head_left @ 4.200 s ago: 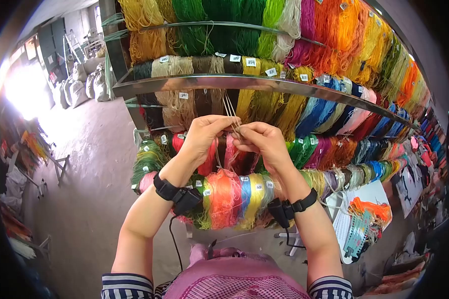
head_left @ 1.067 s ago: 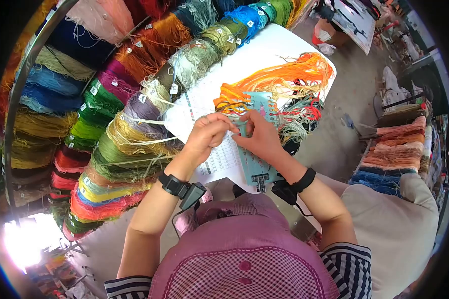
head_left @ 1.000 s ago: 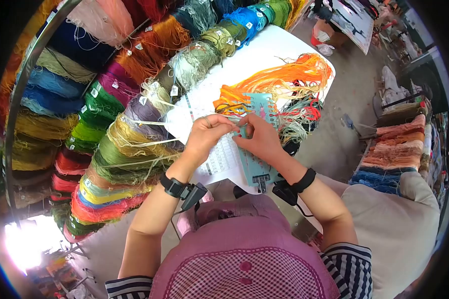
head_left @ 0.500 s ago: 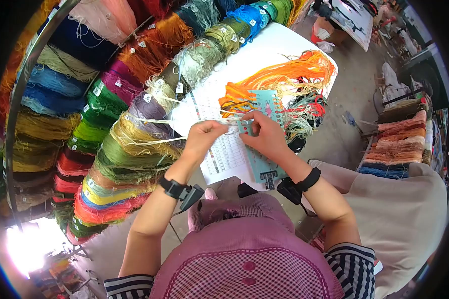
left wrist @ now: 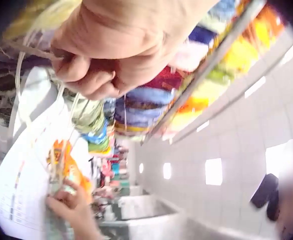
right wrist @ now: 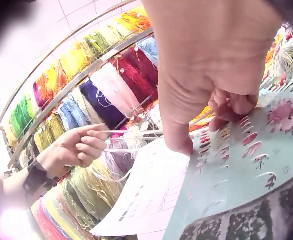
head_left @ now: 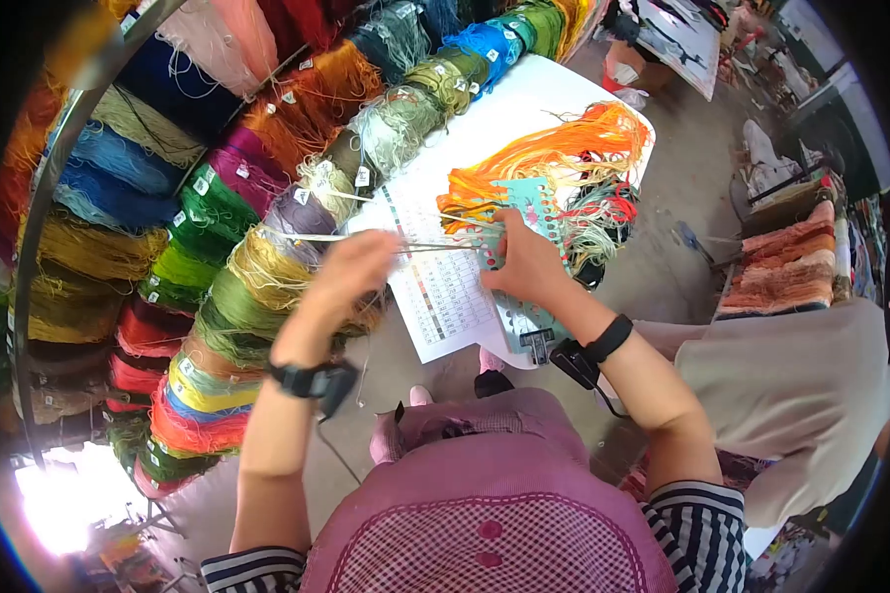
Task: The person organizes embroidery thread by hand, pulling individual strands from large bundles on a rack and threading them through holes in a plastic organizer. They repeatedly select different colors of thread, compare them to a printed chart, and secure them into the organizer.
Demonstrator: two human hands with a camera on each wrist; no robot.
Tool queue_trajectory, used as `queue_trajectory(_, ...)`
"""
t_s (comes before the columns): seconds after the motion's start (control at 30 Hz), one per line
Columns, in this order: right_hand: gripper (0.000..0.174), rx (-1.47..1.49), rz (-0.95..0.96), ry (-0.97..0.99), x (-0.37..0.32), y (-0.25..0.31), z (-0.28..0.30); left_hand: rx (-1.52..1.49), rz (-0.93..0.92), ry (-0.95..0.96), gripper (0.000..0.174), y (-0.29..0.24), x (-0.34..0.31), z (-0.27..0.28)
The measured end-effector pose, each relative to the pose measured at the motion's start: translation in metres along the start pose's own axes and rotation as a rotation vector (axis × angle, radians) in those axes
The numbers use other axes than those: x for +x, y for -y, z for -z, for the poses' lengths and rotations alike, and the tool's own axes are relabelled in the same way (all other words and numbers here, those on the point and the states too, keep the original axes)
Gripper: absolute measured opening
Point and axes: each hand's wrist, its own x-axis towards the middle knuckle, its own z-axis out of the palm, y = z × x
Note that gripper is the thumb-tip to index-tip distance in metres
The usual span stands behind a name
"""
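Observation:
Pale threads stretch between my hands in the head view. My left hand, blurred, pinches their left part beside the hanging skeins; in the left wrist view, its fingers are curled. My right hand is at the left edge of a teal thread card with a row of holes and printed flowers. The right wrist view shows the right thumb low at the card's edge, with curled fingers over the holes and the threads running behind the thumb. Orange threads hang through the card's holes.
Below the card, a printed chart sheet lies on a white table. Rows of tagged, coloured skeins hang on a metal rack at left. A cloth-covered seat is at right.
The hands have left the rack, where they pinched threads, for the card. In the last half second, the left hand has moved left, drawing the threads out; the right hand stays at the card.

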Motion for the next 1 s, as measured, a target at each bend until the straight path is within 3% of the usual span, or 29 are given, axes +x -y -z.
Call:
queue_trajectory(0.03,0.077,0.0,0.001,-0.012,0.0,-0.001,-0.002,-0.126,0.135,-0.037,0.017,0.0,-0.007,0.041)
queue_trajectory(0.13,0.075,-0.022,0.044,-0.05,0.001,-0.003,-0.007,-0.775,-0.066,-0.048,0.017,0.024,-0.036,0.145)
queue_trajectory(0.2,0.075,-0.043,0.021,-0.036,0.0,0.0,-0.009,-0.729,-0.136,-0.351,0.03,0.001,-0.07,0.144)
queue_trajectory(0.27,0.071,-0.066,0.066,-0.06,0.002,-0.002,-0.013,-0.801,-0.138,-0.334,0.047,0.014,-0.084,0.149)
queue_trajectory(0.33,0.066,-0.066,0.228,-0.107,-0.006,0.02,-0.01,-1.019,-0.181,0.009,0.054,0.019,-0.098,0.129)
queue_trajectory(0.37,0.046,-0.022,0.301,-0.14,-0.017,0.047,-0.009,-1.032,-0.188,-0.024,0.062,0.011,-0.106,0.107)
queue_trajectory(0.4,0.046,-0.021,0.326,-0.13,-0.026,0.073,-0.014,-1.017,-0.226,0.05,0.07,0.007,-0.11,0.092)
queue_trajectory(0.47,0.025,0.399,0.428,-0.042,-0.048,0.121,-0.028,-0.995,-0.226,0.143,0.083,-0.001,-0.115,0.065)
queue_trajectory(0.53,0.019,0.485,0.449,-0.007,-0.071,0.161,-0.033,-1.037,-0.185,0.247,0.086,-0.003,-0.118,0.042)
queue_trajectory(0.6,0.013,0.576,0.464,0.028,-0.079,0.166,-0.041,-0.958,-0.177,0.336,0.087,-0.005,-0.123,0.032)
queue_trajectory(0.67,0.012,0.48,0.588,-0.146,-0.073,0.156,-0.056,-0.877,-0.17,0.42,0.089,-0.002,-0.127,0.03)
queue_trajectory(0.73,0.008,0.408,0.637,-0.149,-0.082,0.16,-0.043,-0.855,-0.131,0.323,0.081,0.001,-0.129,0.03)
queue_trajectory(0.77,0.006,0.709,0.459,0.0,-0.089,0.161,-0.041,-0.856,-0.132,0.33,0.081,0.0,-0.13,0.032)
queue_trajectory(0.8,0.006,1.003,0.266,0.15,-0.094,0.162,-0.039,-0.614,-0.156,0.263,0.069,-0.001,-0.133,0.035)
queue_trajectory(0.83,0.006,1.001,0.263,0.145,-0.094,0.158,-0.039,-0.371,-0.178,0.194,0.057,-0.002,-0.135,0.038)
queue_trajectory(0.87,0.007,0.913,0.268,0.106,-0.094,0.151,-0.041,-0.373,-0.178,0.198,0.057,0.0,-0.135,0.04)
queue_trajectory(0.93,0.009,0.823,0.269,0.067,-0.096,0.145,-0.041,-0.075,-0.353,0.116,0.031,0.002,-0.136,0.042)
queue_trajectory(0.97,0.009,0.873,0.25,0.072,-0.097,0.145,-0.041,-0.274,-0.234,0.09,0.019,0.0,-0.137,0.039)
queue_trajectory(1.0,0.009,0.923,0.233,0.075,-0.098,0.144,-0.04,-0.274,-0.235,0.092,0.019,0.0,-0.137,0.038)
